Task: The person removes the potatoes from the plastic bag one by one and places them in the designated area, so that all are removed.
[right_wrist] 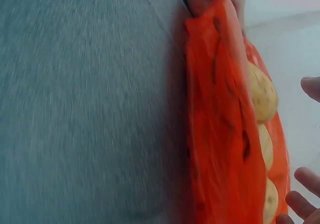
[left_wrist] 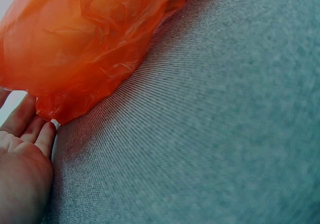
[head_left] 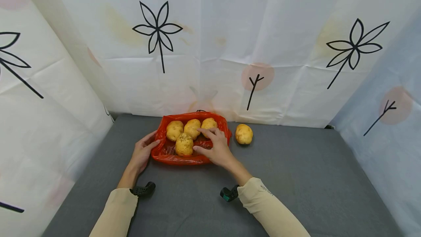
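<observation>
A red plastic bag (head_left: 179,161) lies spread on the table, its mouth facing up, with several potatoes (head_left: 174,131) inside. My left hand (head_left: 141,153) rests against the bag's left side; in the left wrist view its fingers (left_wrist: 46,140) look fairly straight where they touch the orange-looking plastic (left_wrist: 75,49). Over the bag's right half reaches my right hand (head_left: 217,147), thumb and fingers spread apart, with nothing held. Its fingertips are near the front potato (head_left: 184,144) and the back right potato (head_left: 208,124). Whether they touch either one, I cannot tell.
One loose potato (head_left: 244,134) sits on the grey table (head_left: 296,178), just right of the bag. Patterned white cloth (head_left: 210,46) hangs behind the table and along both sides. A dark band with a device (head_left: 144,190) is on each wrist.
</observation>
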